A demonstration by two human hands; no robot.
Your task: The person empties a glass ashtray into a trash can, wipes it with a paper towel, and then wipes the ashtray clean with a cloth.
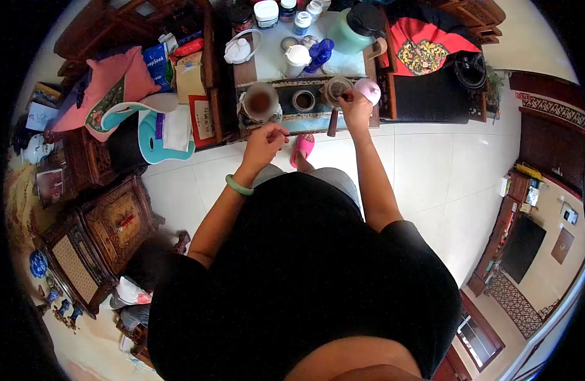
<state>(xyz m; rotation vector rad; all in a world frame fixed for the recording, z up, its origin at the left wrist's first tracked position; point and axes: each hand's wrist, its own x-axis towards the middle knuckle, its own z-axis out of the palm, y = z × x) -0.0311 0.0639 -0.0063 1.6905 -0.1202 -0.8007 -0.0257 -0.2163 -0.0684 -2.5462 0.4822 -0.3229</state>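
Note:
My right hand [356, 109] is closed at the rim of a round strainer-like vessel [337, 89] with a dark handle [332, 122]; its fingertips pinch something dark that I cannot make out. A pink lidded cup [368, 91] stands just right of that vessel. My left hand [265, 146], with a green bangle [239, 185] on the wrist, hangs in front of the table edge, fingers curled together around something small and dark. Beyond it stands a round container [261, 102] with reddish-brown contents. Between the two sides sits a small dark-rimmed jar [303, 101].
Farther back on the table [245, 74] are a white bottle [297, 58], a blue object [319, 55], a large green jug [356, 32] and several small jars. Wooden chairs flank it, with a pink cushion [118, 73] at left and red cloth [419, 41] at right.

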